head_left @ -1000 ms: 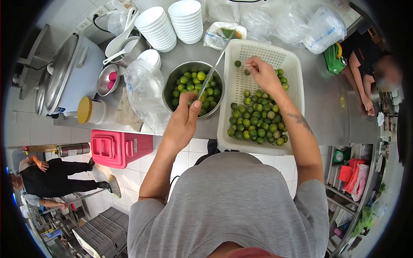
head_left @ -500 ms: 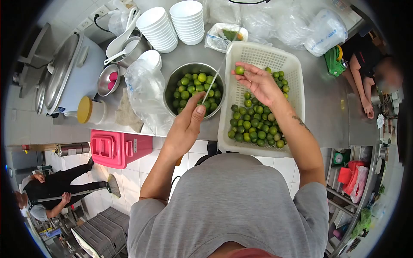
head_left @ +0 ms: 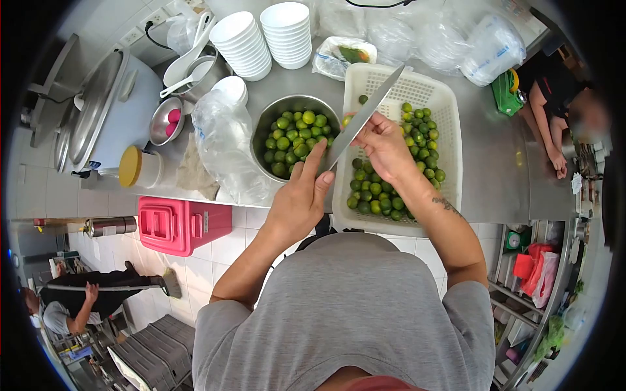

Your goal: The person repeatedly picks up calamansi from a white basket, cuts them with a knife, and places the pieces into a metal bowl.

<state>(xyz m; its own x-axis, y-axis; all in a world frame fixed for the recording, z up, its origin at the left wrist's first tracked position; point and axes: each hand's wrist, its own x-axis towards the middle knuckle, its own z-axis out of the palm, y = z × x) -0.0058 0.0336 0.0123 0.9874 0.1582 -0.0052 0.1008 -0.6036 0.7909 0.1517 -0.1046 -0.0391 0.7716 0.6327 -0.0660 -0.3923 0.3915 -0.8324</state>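
Observation:
My left hand [head_left: 297,208] grips a long knife [head_left: 377,98], its blade slanting up to the right across the basket's left side. Behind the blade, my right hand [head_left: 386,148] pinches a lime [head_left: 347,120], mostly hidden by knife and fingers. Just left of that, a steel pot [head_left: 259,146] holds many green limes [head_left: 290,140]. Below my right hand, a cream plastic basket [head_left: 450,195] has more limes [head_left: 381,195] heaped in its near part and along its right side.
Stacked white bowls [head_left: 287,36], a clear plastic bag [head_left: 225,146] and a yellow-lidded jar [head_left: 130,166] stand on the steel counter. A pink bin [head_left: 186,225] is on the floor. One person [head_left: 85,303] holds a broom at left; another [head_left: 554,98] is at right.
My left hand has swung the knife up and to the right. My right hand has moved slightly down with the lime, now behind the blade. The person with the broom has shifted posture.

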